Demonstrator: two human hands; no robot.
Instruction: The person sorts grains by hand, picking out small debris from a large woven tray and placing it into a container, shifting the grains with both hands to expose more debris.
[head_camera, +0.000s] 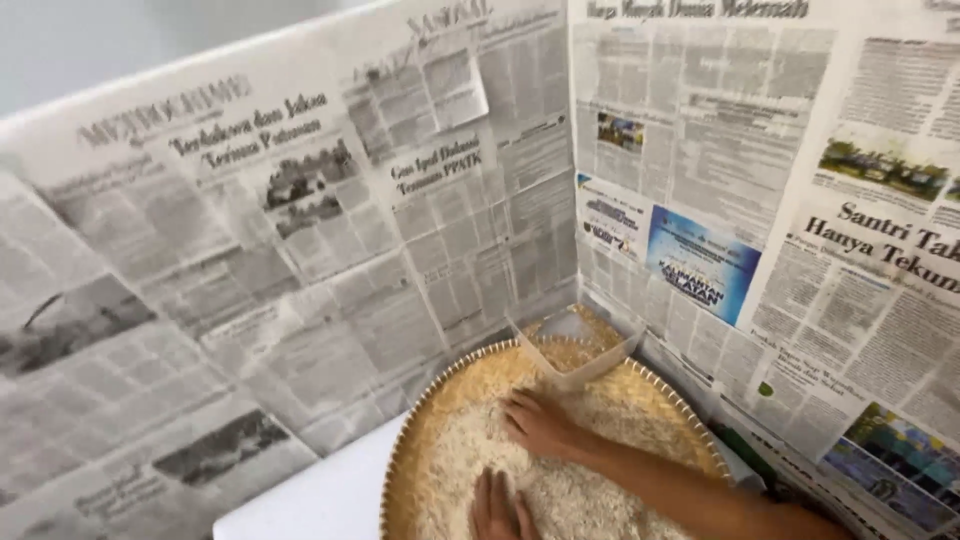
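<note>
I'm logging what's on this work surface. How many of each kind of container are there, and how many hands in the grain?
Round woven tray: 1
Clear plastic tub: 1
Hands in the grain: 2, the left hand and the right hand
Total: 4

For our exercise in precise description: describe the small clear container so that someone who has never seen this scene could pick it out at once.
Start at the corner where the two newspaper-covered walls meet. Below it lies a round woven tray spread with pale rice. The clear plastic container sits at the tray's far edge, just beyond the right hand; it alone is transparent and square-sided, with some grain inside.
</note>
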